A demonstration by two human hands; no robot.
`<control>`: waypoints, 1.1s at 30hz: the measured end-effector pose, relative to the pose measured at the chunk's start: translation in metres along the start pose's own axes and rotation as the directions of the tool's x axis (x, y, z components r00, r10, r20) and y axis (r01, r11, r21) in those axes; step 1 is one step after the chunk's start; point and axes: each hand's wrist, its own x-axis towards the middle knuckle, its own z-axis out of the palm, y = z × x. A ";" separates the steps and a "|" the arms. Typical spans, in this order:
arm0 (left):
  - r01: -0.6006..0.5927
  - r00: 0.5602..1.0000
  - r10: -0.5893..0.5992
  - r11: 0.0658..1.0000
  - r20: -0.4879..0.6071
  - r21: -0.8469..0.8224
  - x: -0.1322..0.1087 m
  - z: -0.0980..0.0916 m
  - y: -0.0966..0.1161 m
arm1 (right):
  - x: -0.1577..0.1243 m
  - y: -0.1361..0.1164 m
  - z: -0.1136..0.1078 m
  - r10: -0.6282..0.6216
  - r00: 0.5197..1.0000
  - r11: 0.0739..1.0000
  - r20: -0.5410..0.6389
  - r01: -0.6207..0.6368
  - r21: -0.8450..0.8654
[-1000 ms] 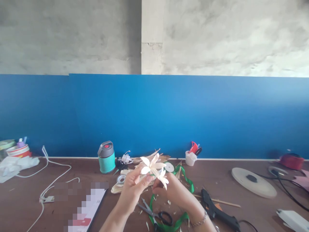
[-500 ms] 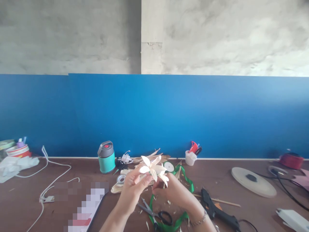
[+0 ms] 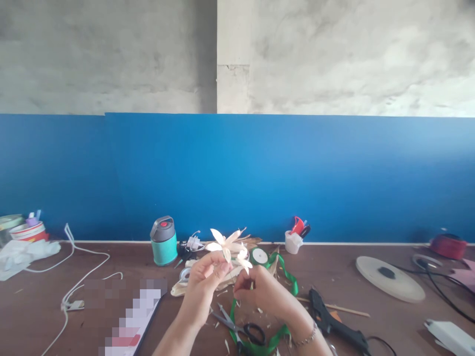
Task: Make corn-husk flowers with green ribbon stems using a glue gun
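Note:
My left hand [image 3: 204, 284] pinches the base of a cream craft flower [image 3: 224, 242] with pointed petals, held upright above the brown table [image 3: 48, 326]. Just to its right, my right hand [image 3: 260, 291] is closed, its fingertips pinching the thin stem below a smaller cream bloom [image 3: 243, 258]. Both hands hover over scissors with black handles [image 3: 241, 329] and a loop of green ribbon [image 3: 287, 277]. Pale husk scraps [image 3: 256, 310] lie under the hands.
A teal flask [image 3: 164, 241] and a green ribbon spool [image 3: 259, 255] stand behind the hands. A black glue gun [image 3: 334, 324] lies at right, with a white disc [image 3: 389, 279], cables and a red reel [image 3: 448, 247]. White cord [image 3: 77, 282], tubs and a white cup [image 3: 293, 242] sit along the blue wall.
The flower has been turned and shifted a little left, its petals now higher and more upright. My right hand has dropped slightly lower on the stem. Nothing on the table moved.

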 end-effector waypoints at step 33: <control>-0.134 0.990 0.129 0.986 0.064 0.098 -0.003 0.004 0.006 | 0.001 0.001 0.000 -0.019 1.000 0.997 -0.022 0.018 -0.072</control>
